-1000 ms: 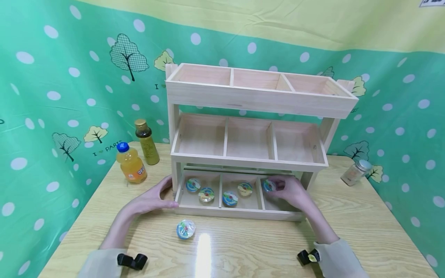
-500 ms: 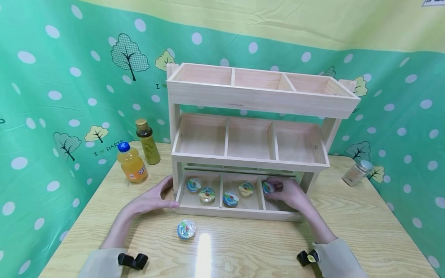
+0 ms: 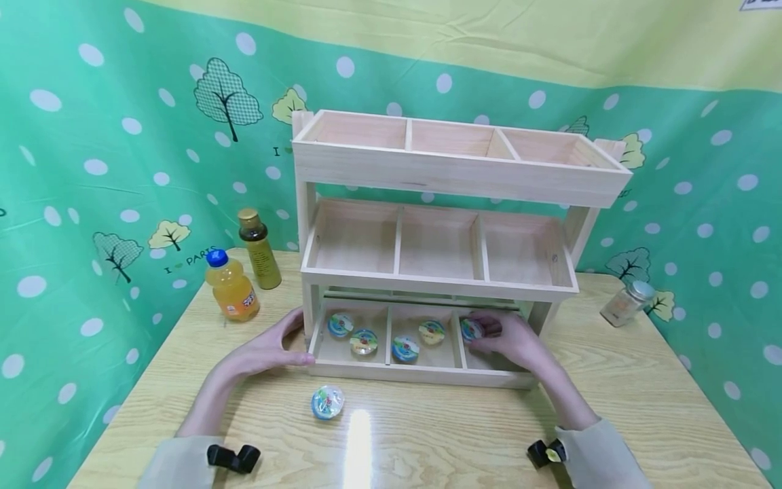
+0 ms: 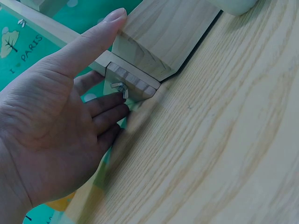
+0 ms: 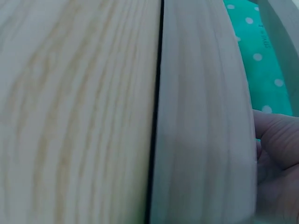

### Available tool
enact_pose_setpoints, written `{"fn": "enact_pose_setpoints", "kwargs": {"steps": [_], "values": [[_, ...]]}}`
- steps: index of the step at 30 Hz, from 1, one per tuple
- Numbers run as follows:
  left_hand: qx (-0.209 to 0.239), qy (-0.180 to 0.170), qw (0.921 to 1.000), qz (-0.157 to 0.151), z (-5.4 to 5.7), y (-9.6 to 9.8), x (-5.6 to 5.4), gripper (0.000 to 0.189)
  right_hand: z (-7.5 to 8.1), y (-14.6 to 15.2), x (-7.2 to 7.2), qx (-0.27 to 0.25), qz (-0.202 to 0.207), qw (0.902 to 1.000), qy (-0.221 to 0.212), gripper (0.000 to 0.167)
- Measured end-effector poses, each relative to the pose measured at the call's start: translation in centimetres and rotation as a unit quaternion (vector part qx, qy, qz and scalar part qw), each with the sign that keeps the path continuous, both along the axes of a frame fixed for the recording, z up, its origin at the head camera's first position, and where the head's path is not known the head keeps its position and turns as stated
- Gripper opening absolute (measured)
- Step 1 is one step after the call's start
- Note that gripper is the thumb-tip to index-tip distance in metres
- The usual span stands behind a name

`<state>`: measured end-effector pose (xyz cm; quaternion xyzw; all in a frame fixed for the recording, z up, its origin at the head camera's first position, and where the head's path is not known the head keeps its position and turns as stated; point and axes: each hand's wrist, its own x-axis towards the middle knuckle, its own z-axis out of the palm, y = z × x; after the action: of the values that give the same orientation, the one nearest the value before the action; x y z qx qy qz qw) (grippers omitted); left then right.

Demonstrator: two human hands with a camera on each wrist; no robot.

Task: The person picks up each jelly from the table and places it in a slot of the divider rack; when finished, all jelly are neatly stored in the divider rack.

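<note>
In the head view, my right hand (image 3: 510,337) reaches into the right compartment of the bottom tray and pinches a blue-lidded jelly cup (image 3: 472,329) close to the divider. The wrist view from that side has the tray front (image 5: 205,116) hiding the cup and most of the fingers. My left hand (image 4: 60,112) is at the left end of the wooden rack (image 3: 440,275), its thumb at the tray's front corner and its fingers beside the wing nut (image 4: 120,88). Two jelly cups (image 3: 364,342) lie in the left compartment, two more (image 3: 406,349) in the middle one.
Another jelly cup (image 3: 327,402) lies on the table in front of the rack. To the left stand an orange drink bottle (image 3: 232,288) and a dark-necked bottle (image 3: 261,251). A glass jar (image 3: 627,303) with a silver lid leans at the right. A patterned green curtain (image 3: 153,136) hangs behind.
My right hand and the jelly cup in it have shifted very slightly left and down in the right compartment. The left hand stays at the rack's corner.
</note>
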<state>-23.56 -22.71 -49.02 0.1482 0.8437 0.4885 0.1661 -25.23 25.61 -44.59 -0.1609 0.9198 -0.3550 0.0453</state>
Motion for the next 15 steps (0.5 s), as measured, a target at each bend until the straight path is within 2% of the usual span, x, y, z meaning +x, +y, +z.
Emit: {"fn": "enact_pose_setpoints", "kwargs": {"steps": [4,9,11,15], "values": [[0.000,-0.002,1.0000,0.001,0.1,0.0,0.0,0.115,0.9,-0.2,0.7,0.028,-0.011,0.9993,0.022,0.047],[0.000,0.000,1.0000,-0.001,0.1,0.1,0.0,0.114,2.1,-1.1,1.5,0.058,-0.052,0.9958,0.048,0.044],[0.001,0.002,1.0000,-0.002,0.1,0.1,0.0,0.114,2.5,-1.8,1.7,0.042,-0.057,0.9955,0.063,0.043],[0.002,0.006,1.0000,-0.003,0.0,0.0,-0.1,0.113,2.7,-3.4,1.9,-0.010,-0.040,0.9949,0.092,0.039]]}}
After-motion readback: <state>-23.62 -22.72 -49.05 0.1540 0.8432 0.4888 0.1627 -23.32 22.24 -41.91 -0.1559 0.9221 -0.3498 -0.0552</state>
